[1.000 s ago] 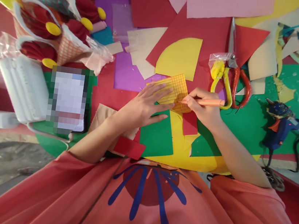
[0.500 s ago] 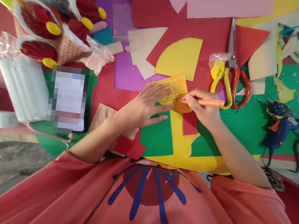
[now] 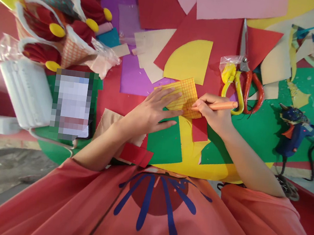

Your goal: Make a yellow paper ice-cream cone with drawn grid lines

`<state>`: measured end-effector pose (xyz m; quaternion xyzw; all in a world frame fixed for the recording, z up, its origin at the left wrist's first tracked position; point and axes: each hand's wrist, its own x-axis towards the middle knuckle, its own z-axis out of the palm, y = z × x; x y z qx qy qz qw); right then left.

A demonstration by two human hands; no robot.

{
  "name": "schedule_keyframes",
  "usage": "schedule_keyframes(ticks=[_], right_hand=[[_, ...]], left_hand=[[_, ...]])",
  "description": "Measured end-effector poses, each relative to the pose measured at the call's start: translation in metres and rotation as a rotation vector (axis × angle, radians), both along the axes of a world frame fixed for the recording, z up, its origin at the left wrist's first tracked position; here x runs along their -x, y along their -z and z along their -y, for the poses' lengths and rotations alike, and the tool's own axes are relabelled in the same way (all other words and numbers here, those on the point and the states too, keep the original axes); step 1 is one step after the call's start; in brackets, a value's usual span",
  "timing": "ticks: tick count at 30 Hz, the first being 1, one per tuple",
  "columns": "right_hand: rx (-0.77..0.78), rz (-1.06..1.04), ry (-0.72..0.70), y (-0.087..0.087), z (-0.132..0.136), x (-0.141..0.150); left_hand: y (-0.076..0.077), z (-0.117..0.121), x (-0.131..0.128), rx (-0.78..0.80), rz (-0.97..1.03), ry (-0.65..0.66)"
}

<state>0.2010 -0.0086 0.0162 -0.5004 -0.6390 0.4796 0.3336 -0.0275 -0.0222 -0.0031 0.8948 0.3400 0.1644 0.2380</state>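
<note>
Under the spread fingers of my left hand [image 3: 158,108] lies a yellow piece of paper [image 3: 188,90] marked with an orange grid of lines. That hand rests flat on its left part and covers it. My right hand [image 3: 214,111] is closed around an orange marker [image 3: 223,105], whose tip meets the paper near its lower right. Just above is a plain yellow quarter-circle of paper [image 3: 189,60]. A small red paper piece [image 3: 200,130] shows below the gridded one, over a yellow strip [image 3: 185,136].
Scissors with red and yellow handles [image 3: 242,74] lie right of my hands. A blue glue gun [image 3: 294,137] stands far right. At left are a phone [image 3: 73,102], a white box-like device [image 3: 24,94] and several patterned paper cones [image 3: 76,47]. Coloured sheets [image 3: 241,7] cover the back.
The marker has tilted slightly, its back end shifting up and right, and its tip has moved a little. My left hand and the gridded paper stay in place.
</note>
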Motion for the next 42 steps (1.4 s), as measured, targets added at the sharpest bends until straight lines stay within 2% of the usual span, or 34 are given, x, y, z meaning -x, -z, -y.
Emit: schedule_keyframes(ticks=[5, 12, 18, 27, 33, 38, 42], right_hand=[[-0.047, 0.018, -0.004, 0.0019, 0.0001, 0.0005], [-0.039, 0.078, -0.053, 0.0033, 0.0014, -0.0008], [-0.021, 0.046, -0.005, 0.0007, 0.0023, 0.0008], [-0.040, 0.075, -0.053, 0.0014, 0.0014, 0.0007], [0.098, -0.103, -0.027, 0.0007, -0.0012, -0.0020], [0.072, -0.219, 0.078, 0.0049, -0.0010, -0.0034], [0.045, -0.272, 0.110, 0.0090, 0.0006, -0.0039]], left_hand=[[-0.0008, 0.0000, -0.0001, -0.020, -0.004, 0.001], [0.0003, -0.0005, 0.0002, -0.031, 0.007, 0.009], [0.0006, -0.0004, 0.0008, -0.034, 0.012, 0.010], [0.0010, -0.0007, 0.0003, -0.082, 0.022, 0.024], [0.0013, -0.0006, 0.0007, -0.083, 0.020, 0.024], [-0.0015, -0.0011, 0.0013, -0.071, 0.008, 0.032], [-0.0069, -0.0014, 0.0011, -0.072, -0.005, 0.122]])
